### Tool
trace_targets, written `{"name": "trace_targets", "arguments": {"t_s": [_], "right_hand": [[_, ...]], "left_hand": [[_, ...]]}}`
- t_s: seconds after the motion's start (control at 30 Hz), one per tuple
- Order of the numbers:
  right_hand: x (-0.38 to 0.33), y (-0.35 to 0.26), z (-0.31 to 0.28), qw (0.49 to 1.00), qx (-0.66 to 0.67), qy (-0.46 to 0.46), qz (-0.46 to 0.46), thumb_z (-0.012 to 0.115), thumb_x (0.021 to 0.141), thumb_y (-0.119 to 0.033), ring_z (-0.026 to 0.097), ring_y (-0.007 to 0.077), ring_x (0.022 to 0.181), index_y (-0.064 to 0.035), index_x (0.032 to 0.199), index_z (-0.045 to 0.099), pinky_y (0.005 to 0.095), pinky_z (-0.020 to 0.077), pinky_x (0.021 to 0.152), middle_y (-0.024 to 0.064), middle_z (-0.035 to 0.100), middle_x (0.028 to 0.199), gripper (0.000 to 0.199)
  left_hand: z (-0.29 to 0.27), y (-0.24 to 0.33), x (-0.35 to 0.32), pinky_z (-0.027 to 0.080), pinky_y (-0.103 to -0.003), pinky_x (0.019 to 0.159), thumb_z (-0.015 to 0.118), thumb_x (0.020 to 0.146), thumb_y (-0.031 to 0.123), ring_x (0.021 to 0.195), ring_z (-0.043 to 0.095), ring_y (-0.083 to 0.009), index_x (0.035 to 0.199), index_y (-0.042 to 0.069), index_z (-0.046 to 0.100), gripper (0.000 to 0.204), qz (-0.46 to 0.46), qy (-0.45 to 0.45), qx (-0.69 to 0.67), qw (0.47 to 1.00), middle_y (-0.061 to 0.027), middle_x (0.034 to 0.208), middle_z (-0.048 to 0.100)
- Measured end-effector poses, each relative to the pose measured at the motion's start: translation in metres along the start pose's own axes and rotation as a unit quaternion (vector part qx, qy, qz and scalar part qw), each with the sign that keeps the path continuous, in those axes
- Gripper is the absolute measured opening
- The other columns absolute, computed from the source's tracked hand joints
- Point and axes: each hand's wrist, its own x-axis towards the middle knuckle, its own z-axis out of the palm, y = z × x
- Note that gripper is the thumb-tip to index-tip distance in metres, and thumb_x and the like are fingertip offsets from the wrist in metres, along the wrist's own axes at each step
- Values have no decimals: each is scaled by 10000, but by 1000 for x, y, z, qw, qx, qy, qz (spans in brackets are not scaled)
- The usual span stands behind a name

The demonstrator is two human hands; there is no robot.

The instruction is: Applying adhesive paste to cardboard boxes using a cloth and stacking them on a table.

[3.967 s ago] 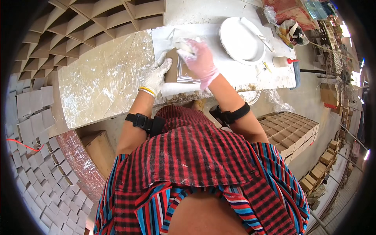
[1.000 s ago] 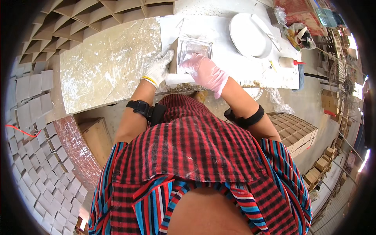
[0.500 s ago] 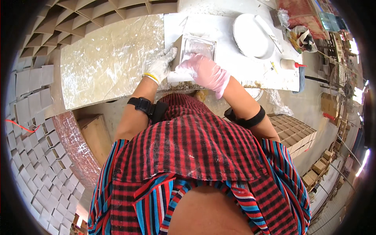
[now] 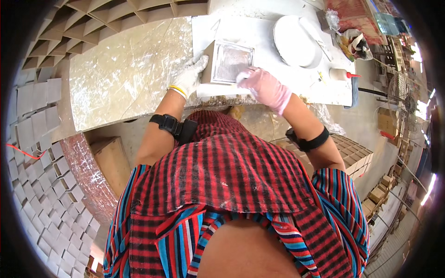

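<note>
A shallow rectangular box (image 4: pixel 235 58) with a raised rim stands on the white sheet, its recessed top smeared grey-white and its brown left side showing. My left hand (image 4: pixel 189 76), in a white glove dusted with powder, holds the box by that left side. Off the box's near right corner is my right hand (image 4: pixel 268 88) in a pink glove, its fingers curled together. Whatever those fingers hold, if anything, is too small and smeared to tell.
A round white dish (image 4: pixel 295 41) sits right of the box, with a long white strip (image 4: pixel 316 38) along it. Farther right lies a white bottle with a red nozzle (image 4: pixel 342 74). Cardboard grid dividers (image 4: pixel 106 23) are stacked at the far left.
My right hand has moved right and nearer to me, off the box's top, uncovering the smeared recess. My left hand stays at the box's left side.
</note>
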Motion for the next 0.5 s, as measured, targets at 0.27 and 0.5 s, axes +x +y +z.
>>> {"name": "trace_targets", "arguments": {"t_s": [0.27, 0.5], "right_hand": [[-8, 4, 6, 996, -13, 85, -26, 540, 620, 32, 556, 330, 887, -101, 877, 650, 402, 453, 795, 97, 611, 917, 309], [-19, 20, -7, 986, 119, 63, 97, 542, 741, 10, 617, 260, 910, -94, 1003, 637, 324, 491, 764, 127, 635, 983, 297]], "left_hand": [[-2, 1, -1, 369, -274, 975, 586, 885, 175, 1162, 444, -146, 1334, 25, 384, 515, 3, -4, 40, 999, -68, 1300, 465], [1, 2, -1, 404, -289, 949, 577, 891, 194, 1139, 459, -154, 1333, 32, 388, 507, -2, 3, 36, 999, -67, 1272, 480]]}}
